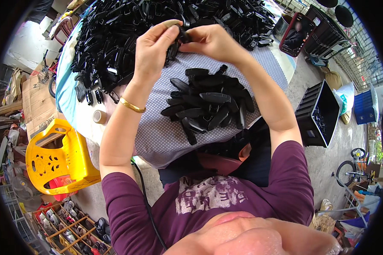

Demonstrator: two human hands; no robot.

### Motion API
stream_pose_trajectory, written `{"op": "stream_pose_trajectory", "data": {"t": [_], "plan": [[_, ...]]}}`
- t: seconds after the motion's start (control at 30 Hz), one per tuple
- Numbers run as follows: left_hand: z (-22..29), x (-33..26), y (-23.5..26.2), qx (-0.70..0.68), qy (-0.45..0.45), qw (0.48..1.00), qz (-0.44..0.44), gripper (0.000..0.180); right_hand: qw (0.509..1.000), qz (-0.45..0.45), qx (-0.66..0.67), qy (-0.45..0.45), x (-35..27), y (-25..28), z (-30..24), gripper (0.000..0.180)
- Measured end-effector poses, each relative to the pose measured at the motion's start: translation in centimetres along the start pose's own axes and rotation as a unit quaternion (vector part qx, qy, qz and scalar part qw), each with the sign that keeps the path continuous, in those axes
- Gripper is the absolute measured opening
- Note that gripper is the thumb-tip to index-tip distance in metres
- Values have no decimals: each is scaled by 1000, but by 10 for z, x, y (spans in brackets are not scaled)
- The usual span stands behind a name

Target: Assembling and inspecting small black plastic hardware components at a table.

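My left hand (154, 49) and my right hand (212, 40) meet above the table, both pinching one small black plastic part (183, 35) between their fingertips. A gold bangle (132, 105) circles my left wrist. Just below the hands lies a pile of long black plastic pieces (208, 104) on the dotted grey cloth (157, 131). Behind the hands a much larger heap of black plastic parts (127, 38) covers the far side of the table.
A phone with a red case (297, 34) rests at the table's far right. A small tape roll (99, 116) sits at the left edge. A yellow plastic chair (57, 159) stands left; a black crate (321, 112) stands right. A shoe rack (72, 227) is at lower left.
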State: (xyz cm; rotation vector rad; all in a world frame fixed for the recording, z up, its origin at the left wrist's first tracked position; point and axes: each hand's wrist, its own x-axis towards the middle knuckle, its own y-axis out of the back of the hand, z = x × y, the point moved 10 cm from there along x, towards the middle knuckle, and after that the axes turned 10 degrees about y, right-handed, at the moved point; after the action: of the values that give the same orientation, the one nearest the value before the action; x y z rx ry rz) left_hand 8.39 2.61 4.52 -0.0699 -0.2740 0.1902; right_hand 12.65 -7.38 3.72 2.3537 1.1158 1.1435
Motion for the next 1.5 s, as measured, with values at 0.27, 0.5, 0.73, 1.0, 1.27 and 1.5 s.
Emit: {"op": "stream_pose_trajectory", "data": {"t": [0.27, 0.5, 0.73, 1.0, 1.27, 1.5], "plan": [[36, -59, -98, 303, -181, 894, -277, 29, 854, 330, -400, -41, -37, 153, 47, 20], [13, -20, -53, 387, -113, 913, -68, 22, 836, 276, -445, -163, -42, 154, 84, 12], [-28, 16, -3, 633, -43, 769, 75, 27, 867, 278, -400, -107, -33, 143, 63, 17], [-27, 20, 24, 313, 11, 944, 102, 23, 868, 291, 401, -38, -1, 39, 40, 31], [-51, 15, 16, -100, 108, 988, 35, 20, 971, 188, 149, -13, -5, 14, 13, 33], [-35, 10, 14, -21, 78, 995, 57, 25, 980, 190, -9, 51, -6, 21, -9, 28]]}}
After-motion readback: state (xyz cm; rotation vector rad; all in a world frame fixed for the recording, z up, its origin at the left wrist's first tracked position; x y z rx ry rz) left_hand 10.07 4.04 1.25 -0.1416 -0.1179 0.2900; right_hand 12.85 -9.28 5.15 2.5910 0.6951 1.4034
